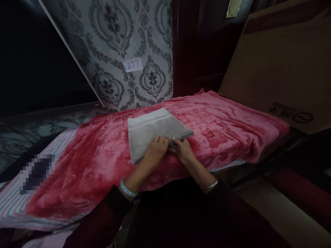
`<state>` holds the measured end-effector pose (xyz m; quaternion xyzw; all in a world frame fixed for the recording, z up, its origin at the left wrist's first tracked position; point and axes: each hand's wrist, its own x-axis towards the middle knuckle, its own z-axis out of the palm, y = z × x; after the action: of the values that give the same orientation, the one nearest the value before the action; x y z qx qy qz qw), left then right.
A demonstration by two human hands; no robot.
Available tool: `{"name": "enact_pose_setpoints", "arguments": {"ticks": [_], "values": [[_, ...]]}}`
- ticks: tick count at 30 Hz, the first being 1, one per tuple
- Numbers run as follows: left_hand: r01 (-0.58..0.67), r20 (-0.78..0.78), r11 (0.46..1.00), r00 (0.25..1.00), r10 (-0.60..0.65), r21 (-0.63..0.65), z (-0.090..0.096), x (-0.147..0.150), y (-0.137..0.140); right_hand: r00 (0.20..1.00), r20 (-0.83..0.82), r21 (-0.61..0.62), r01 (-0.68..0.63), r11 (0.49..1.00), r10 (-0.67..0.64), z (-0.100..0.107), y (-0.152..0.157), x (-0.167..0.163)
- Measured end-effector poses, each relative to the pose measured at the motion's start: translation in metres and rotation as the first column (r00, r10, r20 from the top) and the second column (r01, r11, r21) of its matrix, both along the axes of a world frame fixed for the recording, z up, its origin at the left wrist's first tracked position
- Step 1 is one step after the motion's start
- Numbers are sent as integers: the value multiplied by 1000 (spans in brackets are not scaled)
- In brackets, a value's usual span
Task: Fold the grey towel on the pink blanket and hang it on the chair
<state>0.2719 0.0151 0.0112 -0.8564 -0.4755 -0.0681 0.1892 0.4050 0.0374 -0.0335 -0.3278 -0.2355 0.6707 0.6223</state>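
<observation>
A grey plush towel [152, 129], folded flat with a paler band along its far side, lies on a red fleece blanket [103, 151]. My left hand [157, 148] is closed at the towel's near edge, its fingers curled over the fabric. Just to its right, my right hand [184, 151] grips the same edge near the right corner, with thumb and fingers pressed together. The two hands nearly touch. My palms and the underside of the towel are hidden.
Striped bedding [55, 144] shows under the blanket at the left. Behind stands a patterned wall [111, 44] with a paper label [133, 64] reading 277. A dark screen [43, 58] is at the left, and a large cardboard box [279, 65] leans at the right.
</observation>
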Motion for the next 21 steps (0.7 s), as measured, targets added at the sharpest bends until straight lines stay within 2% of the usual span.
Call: {"name": "enact_pose_setpoints", "arguments": {"ticks": [2, 5, 7, 9, 12, 14, 17, 21], "values": [[27, -23, 999, 999, -28, -47, -5, 5, -6, 1000, 18, 5, 17, 1000, -17, -6, -6, 2], [47, -2, 990, 999, -47, -132, -13, 8, -13, 1000, 4, -66, -1, 998, 2, -18, -14, 3], [90, 99, 979, 992, -72, -184, -13, 3, -12, 1000, -17, -81, -2, 997, 1, -23, -18, 2], [175, 267, 953, 958, -107, -248, -6, -8, -1, 999, -30, -91, 10, 996, -13, -24, -20, 0], [259, 453, 919, 885, -102, -298, 11, -30, 36, 999, -32, -124, 21, 992, -25, -18, -20, -4], [209, 452, 926, 891, -47, -315, 19, -44, 70, 999, -27, -147, 15, 989, -19, -14, -20, -6], [34, 330, 924, 939, 101, -380, 20, -57, 122, 1000, -1, -186, 24, 982, -25, -11, -20, -9], [-223, 123, 860, 943, 310, -460, 7, -60, 169, 995, 45, -199, 95, 975, -88, -13, -22, -13]]}}
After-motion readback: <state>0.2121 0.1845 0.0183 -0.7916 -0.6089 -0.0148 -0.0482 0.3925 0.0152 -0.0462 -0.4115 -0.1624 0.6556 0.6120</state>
